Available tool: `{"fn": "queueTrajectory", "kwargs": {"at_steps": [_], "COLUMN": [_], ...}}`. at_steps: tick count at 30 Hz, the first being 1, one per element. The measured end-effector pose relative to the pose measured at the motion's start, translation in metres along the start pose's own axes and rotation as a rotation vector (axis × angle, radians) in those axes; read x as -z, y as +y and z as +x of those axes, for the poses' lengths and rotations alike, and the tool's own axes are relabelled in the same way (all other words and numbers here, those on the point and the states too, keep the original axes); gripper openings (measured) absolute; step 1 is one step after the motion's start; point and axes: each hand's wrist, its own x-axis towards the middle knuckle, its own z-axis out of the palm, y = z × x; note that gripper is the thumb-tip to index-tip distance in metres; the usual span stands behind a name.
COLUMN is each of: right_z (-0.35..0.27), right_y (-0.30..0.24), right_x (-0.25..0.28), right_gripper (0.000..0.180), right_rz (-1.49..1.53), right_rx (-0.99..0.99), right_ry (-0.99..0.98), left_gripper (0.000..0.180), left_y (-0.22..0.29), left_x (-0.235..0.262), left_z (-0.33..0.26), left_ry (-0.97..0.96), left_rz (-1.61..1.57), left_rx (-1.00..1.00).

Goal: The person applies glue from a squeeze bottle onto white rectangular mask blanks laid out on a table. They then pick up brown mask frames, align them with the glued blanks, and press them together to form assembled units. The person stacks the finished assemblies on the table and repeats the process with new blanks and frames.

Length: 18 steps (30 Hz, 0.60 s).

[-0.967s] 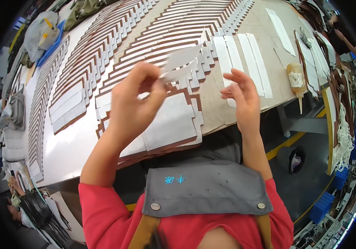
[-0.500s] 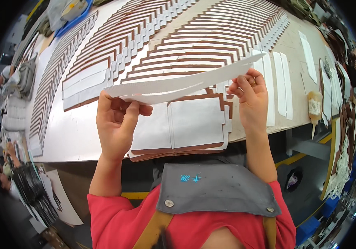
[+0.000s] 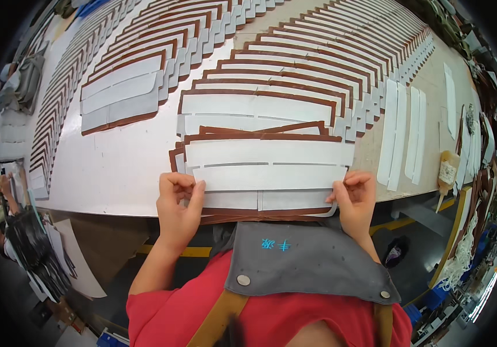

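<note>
Lower centre of the head view: one white slotted strip (image 3: 266, 177), long axis left to right, lying over a brown-edged panel (image 3: 225, 200) at the top of a small stack. Left hand (image 3: 180, 202): fingers pinched closed on the strip's lower left end. Right hand (image 3: 355, 199): fingers likewise closed on its lower right end. Change noted: half a second ago the strip was bowed and raised above the stack; now it is lowered, nearly straight, its slots roughly parallel to the panel's brown border. Judged meaning: carrying has given way to alignment; whether the strip fully touches the panel cannot be told. Edges: the stack sits at the near rim of the surface (image 3: 122, 165), close to the grey apron (image 3: 312, 263), so room toward the body is slight. Beyond the strip, overlapping panel rows (image 3: 312, 52) crowd the upper centre. Room: left of the left hand, a pale stretch of surface up to another row; right of the right hand, a narrower stretch before the loose white strips (image 3: 392, 136). Far right: one squeeze bottle (image 3: 447, 172), nozzle over the rim.
</note>
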Motion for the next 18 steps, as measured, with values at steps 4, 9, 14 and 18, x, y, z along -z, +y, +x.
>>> {"fn": "queueTrajectory", "kwargs": {"at_steps": [4, 9, 14, 18], "right_z": [-0.003, 0.0, 0.002, 0.005], "right_y": [-0.001, 0.003, -0.002, -0.005], "right_x": [0.004, 0.006, 0.002, -0.001], "right_gripper": [0.019, 0.027, 0.027, 0.027], "right_rz": [-0.16, -0.358, -0.457, -0.522], "right_rx": [-0.088, -0.056, -0.024, -0.017], "right_ry": [-0.052, -0.108, -0.114, -0.127], "left_gripper": [0.011, 0.019, 0.029, 0.032], "left_y": [-0.003, 0.002, 0.009, 0.011], "left_x": [0.004, 0.005, 0.007, 0.008], "left_z": [0.002, 0.012, 0.016, 0.016], "left_ry": [-0.071, -0.089, -0.148, -0.162], "left_rz": [0.384, 0.474, 0.536, 0.551], "left_rx": [-0.19, -0.246, -0.214, -0.174]}}
